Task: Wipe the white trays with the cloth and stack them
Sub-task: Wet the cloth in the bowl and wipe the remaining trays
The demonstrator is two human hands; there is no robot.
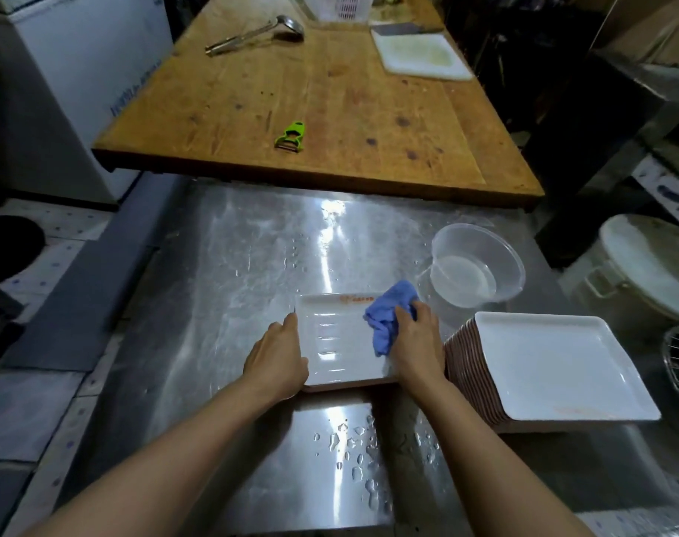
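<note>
A person wipes a white tray (pixel 336 339) on a wet steel counter (pixel 229 265), seen from a head-worn cam looking fwd and down. The tray lies flat near the counter's front-centre, red print along its far rim, light glinting off its ribbed floor. The left hand (pixel 277 356) clamps the tray's left edge, fingers curled over the rim, thumb side up, steadying it. The right hand (pixel 417 339) is closed round a bunched blue cloth (pixel 388 315), pressing it onto the tray's right half; part of the cloth hangs down inside the tray, part sticks up beyond the knuckles.

Just right of the tray, nearly touching the right wrist, sits a stack of white trays (pixel 554 366), many deep, brownish undersides showing along its left flank, top tray face up. Behind the tray and to its right, a clear plastic bowl (pixel 477 265) tilts on the counter w/ water inside. Water droplets (pixel 353 455) bead on the steel nearer the person than the tray.

Beyond the tray, a wooden table (pixel 330 91) butts against the counter's far edge. On it: a green peeler (pixel 291 135) straight behind the tray, a metal ladle (pixel 256 34) farther back, a white cutting board (pixel 423 58) back-right.
</note>
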